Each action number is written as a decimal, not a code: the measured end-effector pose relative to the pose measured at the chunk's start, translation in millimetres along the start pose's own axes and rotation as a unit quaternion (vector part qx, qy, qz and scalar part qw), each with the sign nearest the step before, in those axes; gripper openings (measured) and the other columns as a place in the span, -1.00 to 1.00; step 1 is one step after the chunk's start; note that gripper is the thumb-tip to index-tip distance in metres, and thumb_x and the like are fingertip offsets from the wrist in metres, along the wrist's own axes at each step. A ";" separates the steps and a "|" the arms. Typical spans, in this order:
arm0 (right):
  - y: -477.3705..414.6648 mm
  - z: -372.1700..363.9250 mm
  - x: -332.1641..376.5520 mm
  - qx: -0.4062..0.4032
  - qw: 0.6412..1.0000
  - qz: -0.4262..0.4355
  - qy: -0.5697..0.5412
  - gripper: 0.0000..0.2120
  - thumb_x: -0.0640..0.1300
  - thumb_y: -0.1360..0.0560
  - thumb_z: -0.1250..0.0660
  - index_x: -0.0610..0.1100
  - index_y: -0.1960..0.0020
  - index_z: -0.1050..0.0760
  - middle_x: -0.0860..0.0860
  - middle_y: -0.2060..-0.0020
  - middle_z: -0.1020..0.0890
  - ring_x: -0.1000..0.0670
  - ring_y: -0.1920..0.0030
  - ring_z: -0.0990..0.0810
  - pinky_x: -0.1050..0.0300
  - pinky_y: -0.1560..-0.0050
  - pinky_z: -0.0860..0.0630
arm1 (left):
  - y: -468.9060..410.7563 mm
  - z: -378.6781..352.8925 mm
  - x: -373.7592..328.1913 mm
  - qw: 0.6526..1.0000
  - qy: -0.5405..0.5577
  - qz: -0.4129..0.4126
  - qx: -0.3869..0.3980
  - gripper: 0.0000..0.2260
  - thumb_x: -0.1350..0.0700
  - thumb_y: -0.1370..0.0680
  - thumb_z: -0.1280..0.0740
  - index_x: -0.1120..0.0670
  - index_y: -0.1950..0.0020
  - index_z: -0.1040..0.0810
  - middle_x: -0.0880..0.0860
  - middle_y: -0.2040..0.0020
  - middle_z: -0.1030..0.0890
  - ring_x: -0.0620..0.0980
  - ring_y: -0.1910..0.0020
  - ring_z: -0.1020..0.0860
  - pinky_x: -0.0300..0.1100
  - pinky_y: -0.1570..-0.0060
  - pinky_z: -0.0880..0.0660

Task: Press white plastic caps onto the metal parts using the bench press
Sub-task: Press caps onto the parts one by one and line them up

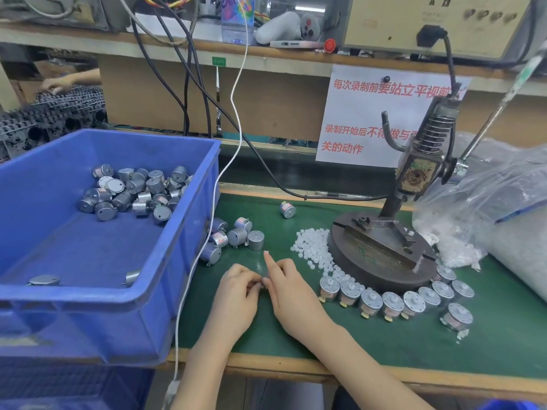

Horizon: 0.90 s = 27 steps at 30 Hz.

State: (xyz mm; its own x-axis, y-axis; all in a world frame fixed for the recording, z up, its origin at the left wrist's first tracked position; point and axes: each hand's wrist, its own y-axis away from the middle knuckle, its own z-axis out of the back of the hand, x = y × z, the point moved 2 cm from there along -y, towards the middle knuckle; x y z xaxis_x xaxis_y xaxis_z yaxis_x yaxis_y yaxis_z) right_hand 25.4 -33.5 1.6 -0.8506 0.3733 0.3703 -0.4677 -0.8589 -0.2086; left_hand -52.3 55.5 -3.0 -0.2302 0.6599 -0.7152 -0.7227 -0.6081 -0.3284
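Green matting covers the bench, and over it the two hands meet, fingertips together. The left hand has its fingers curled in, pinching a small pale piece too blurred to name. The right hand lies against it with the forefinger straight out, and I cannot tell whether it grips.

Behind the bench press a paper sign is partly hidden. Its red writing reads 每次录制前要站立平视前, then 录制开始后不得做与, then 关的动作, with the line ends covered.

The press is dark, worn metal with a coiled spring on top, standing on a heavy round base. White plastic caps, small and translucent, lie heaped against the base's left side. Metal parts, short silvery cylinders, stand in a curved row round its front. Others lie loose on the matting beside a blue plastic crate, and more lie inside it. At the right a crumpled clear bag holding white bits is cut off by the frame edge.
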 end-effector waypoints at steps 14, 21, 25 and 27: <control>-2.8 -8.1 4.8 0.008 0.996 0.021 0.081 -0.52 -0.04 -0.64 0.02 -0.09 -0.52 0.02 -0.07 -0.22 -0.30 -0.08 -0.13 -0.38 0.19 0.17 -0.19 | 1.5 9.1 -1.2 0.993 0.067 0.060 -0.078 -0.75 0.47 -0.49 -0.12 0.27 0.00 -0.55 0.06 0.06 -0.48 -0.05 0.11 -0.46 -0.41 0.13 -0.28; 0.3 -1.5 1.3 -0.034 0.999 -0.015 0.000 -0.57 0.00 -0.62 -0.03 0.12 -0.48 -0.11 0.00 -0.02 -0.31 -0.08 0.01 -0.46 0.15 0.14 -0.33 | 2.6 7.4 -1.9 0.999 0.030 0.031 -0.034 -0.73 0.47 -0.47 -0.14 0.24 0.07 -0.58 0.07 0.10 -0.50 -0.03 0.09 -0.47 -0.54 0.12 -0.29; 2.9 9.4 1.9 -0.049 0.997 -0.043 0.028 -0.67 0.03 -0.62 -0.01 0.05 -0.34 -0.34 -0.04 -0.24 -0.32 -0.07 -0.17 -0.41 0.12 0.04 -0.38 | 3.7 7.5 -0.9 0.999 0.015 0.029 -0.025 -0.73 0.45 -0.48 -0.15 0.20 0.11 -0.60 -0.01 0.14 -0.47 -0.02 0.06 -0.47 -0.49 0.13 -0.29; 4.5 17.1 0.9 -0.040 0.995 -0.049 0.075 -0.65 0.06 -0.62 -0.01 -0.02 -0.33 -0.33 -0.01 -0.31 -0.27 -0.09 -0.18 -0.40 0.08 0.01 -0.41 | 4.0 6.8 -2.0 0.999 0.004 0.024 -0.025 -0.74 0.44 -0.49 -0.16 0.20 0.12 -0.60 0.00 0.14 -0.47 0.00 0.04 -0.47 -0.40 0.11 -0.27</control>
State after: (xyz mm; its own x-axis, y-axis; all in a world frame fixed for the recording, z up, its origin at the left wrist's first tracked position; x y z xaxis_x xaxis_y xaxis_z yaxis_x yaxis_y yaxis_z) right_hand 26.6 -43.0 16.5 -0.8235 0.5067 0.2552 -0.5625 -0.7877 -0.2513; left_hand -59.1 54.8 1.3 -0.2589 0.6253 -0.7362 -0.6766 -0.6614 -0.3237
